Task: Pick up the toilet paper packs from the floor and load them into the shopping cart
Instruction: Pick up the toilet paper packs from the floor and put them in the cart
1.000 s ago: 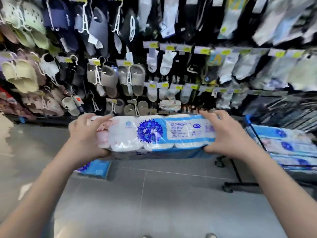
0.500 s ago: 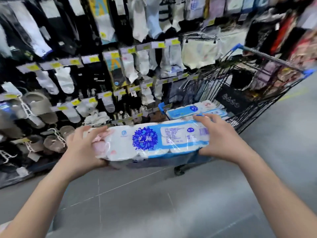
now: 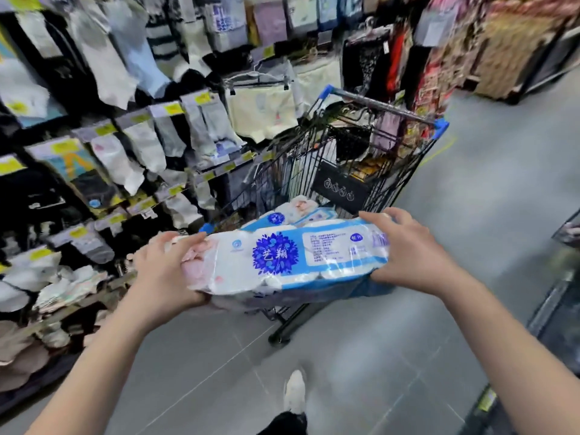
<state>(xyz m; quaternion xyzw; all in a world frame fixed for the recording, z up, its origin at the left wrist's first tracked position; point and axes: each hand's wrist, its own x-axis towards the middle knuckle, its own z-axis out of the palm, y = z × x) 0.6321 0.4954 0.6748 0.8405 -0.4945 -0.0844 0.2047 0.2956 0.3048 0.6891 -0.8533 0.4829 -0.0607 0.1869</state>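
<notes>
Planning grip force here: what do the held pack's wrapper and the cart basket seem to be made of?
Toilet paper pack: thin glossy plastic film, judging by its glare and wrinkles. Shopping cart: dark metal wire grid, probably coated; blue corner caps look plastic.

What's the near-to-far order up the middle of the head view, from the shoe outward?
White shoe → held toilet paper pack, with left hand and right hand each in a grip on one end → packs already in the cart → shopping cart handle end → hanging garments.
</notes>
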